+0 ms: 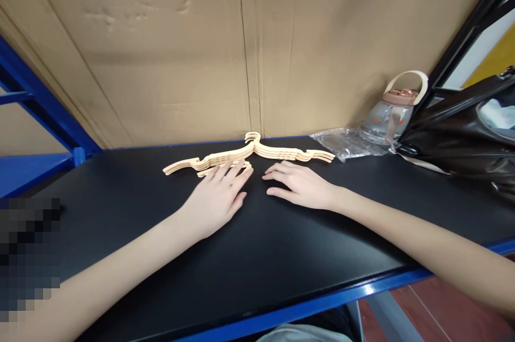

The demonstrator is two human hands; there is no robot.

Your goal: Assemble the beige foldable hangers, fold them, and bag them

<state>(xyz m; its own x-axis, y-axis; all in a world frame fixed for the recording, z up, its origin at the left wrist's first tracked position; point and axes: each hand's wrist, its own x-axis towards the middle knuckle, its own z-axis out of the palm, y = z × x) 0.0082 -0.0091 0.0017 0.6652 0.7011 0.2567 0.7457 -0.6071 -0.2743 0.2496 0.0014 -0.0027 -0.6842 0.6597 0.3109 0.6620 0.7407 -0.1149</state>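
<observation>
A stack of several cream clothes hangers (pixel 277 152) lies flat on the black tabletop, hooks pointing to the back. My left hand (pixel 217 194) is just in front of the stack's left arm, palm down with fingers stretched out. Its fingertips overlap smaller cream pieces (pixel 205 173), partly hidden beneath them; whether they touch I cannot tell. To the right, my right hand (pixel 301 185) hovers or rests near the tabletop with its fingers apart and nothing in them. A small gap separates the two hands.
Cardboard (pixel 173 63) stands upright along the table's back edge. At the back right are a crumpled clear plastic bag (pixel 346 143), a clear bottle (pixel 388 119) with a handle, and a dark shiny bag (pixel 462 138). A blue frame (pixel 40 95) rises on the left.
</observation>
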